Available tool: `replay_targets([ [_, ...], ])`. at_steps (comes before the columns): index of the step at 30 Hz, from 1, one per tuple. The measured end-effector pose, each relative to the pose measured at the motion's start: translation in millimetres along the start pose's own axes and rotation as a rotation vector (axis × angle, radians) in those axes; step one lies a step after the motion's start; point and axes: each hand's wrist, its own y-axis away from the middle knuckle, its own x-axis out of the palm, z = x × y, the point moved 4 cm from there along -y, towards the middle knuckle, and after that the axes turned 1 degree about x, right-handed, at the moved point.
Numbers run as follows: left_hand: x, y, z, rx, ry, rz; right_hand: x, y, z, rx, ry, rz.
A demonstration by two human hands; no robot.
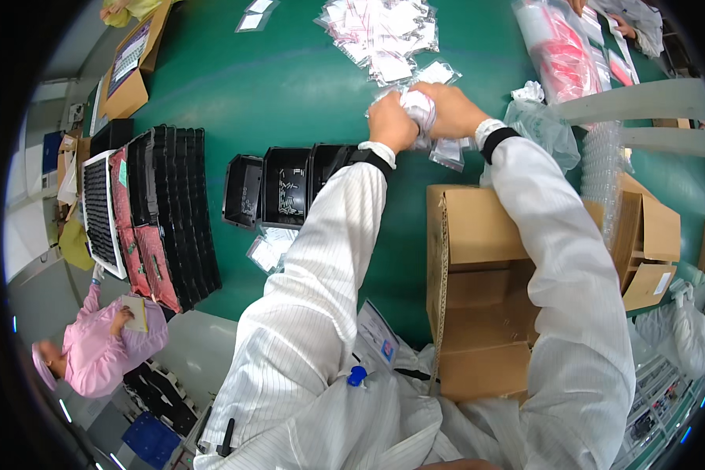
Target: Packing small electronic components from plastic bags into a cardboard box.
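Observation:
My left hand [392,123] and my right hand [451,110] are close together over the green table, fingers closed on a bunch of small clear plastic bags [417,110] with white inside. More such bags [448,153] lie just below the hands, partly hidden by them. Beyond the hands spreads a heap of small clear bags [380,35] with white contents and thin red lines. To the left of my left forearm stand black plastic bins [243,188], with small metal pieces [291,192] in the middle one.
An open cardboard box [478,223] stands under my right forearm. At right are bubble wrap [601,180], a crumpled clear bag [544,129] and pink-and-clear packaging [560,55]. Stacked black trays [176,211] stand at left. A person in pink [94,345] is beyond them; other people's hands show at the far edge.

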Motion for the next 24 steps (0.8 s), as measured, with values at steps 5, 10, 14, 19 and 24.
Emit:
replay_targets([
  [5,-88,17,-63,0.188,-0.005,-0.156,-86,31,66,-0.255,-0.048,-0.315],
  [10,-215,72,-164,0.342,0.239,0.271,-181,117,156,-0.399,0.132,-0.513],
  [14,-214,181,-207,0.542,0.245,-0.019,-190,224,193,-0.134,0.089,-0.388],
  [19,-151,286,-198,0.559,0.237,0.191,-133,335,214,0.11,-0.076,-0.398],
  [24,-90,318,-176,0.522,0.0,0.486,-46,384,175,0.314,-0.169,-0.318],
])
